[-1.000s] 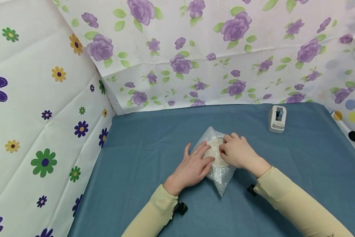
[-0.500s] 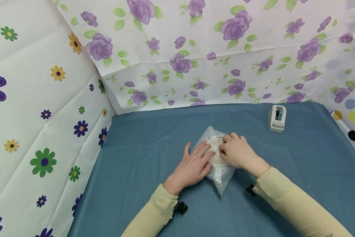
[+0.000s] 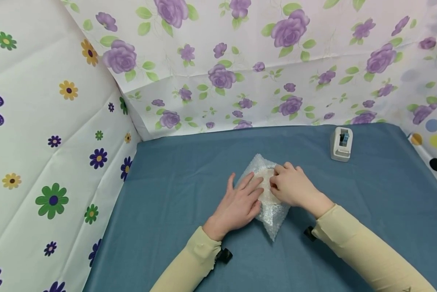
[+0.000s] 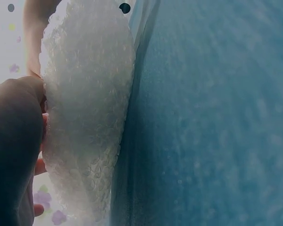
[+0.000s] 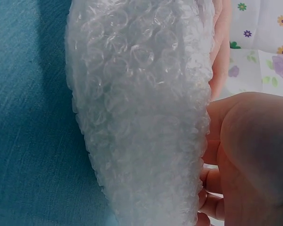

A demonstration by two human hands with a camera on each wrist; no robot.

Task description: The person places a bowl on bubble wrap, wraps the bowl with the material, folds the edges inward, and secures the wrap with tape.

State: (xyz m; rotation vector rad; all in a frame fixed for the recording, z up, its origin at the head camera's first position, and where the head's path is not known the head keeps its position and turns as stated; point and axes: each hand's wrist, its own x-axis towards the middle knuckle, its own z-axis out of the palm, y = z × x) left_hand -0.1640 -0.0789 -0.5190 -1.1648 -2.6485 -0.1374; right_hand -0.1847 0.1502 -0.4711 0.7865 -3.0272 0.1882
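A bundle of bubble wrap [image 3: 271,219] lies on the blue cloth, with pointed corners at its far and near ends. A round whitish face [image 3: 267,192] shows through its top; what is inside cannot be made out. My left hand [image 3: 236,207] rests on the bundle's left side with its fingers spread and straight. On the right of the round face, my right hand [image 3: 293,187] has curled fingers and pinches at the wrap. Both wrist views show the thick side of the bubble wrap [image 5: 137,103]; the fingertips of the right hand [image 5: 254,150] are partly hidden behind its edge.
A white tape dispenser [image 3: 341,144] stands at the back right of the blue cloth [image 3: 174,211]. Behind the cloth hangs a sheet with purple roses [image 3: 222,77]. A flower-patterned sheet [image 3: 54,170] closes off the left side.
The head view has shifted very slightly. Both hands stay on the bundle in nearly the same places, and the bundle has not visibly moved.
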